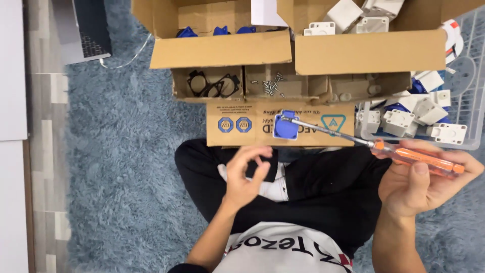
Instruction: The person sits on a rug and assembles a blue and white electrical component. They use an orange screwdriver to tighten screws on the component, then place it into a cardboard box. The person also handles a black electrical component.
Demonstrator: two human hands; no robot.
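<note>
A single view from a camera worn on the person's head, looking almost straight down over their own lap. The person's crossed legs and shirt fill the bottom centre, so the near edge of the frame is the body itself. The left hand point(246, 174) and right hand point(422, 184) sit close beneath the lens, large in frame. Farther from the camera, toward the top edge, lie cardboard boxes point(280, 50) seen from above, their insides open to view. A blue shaggy rug point(121, 151) spreads to the left, and a laptop point(86, 28) is cut off at the top left corner. No second view shares this scene
</note>
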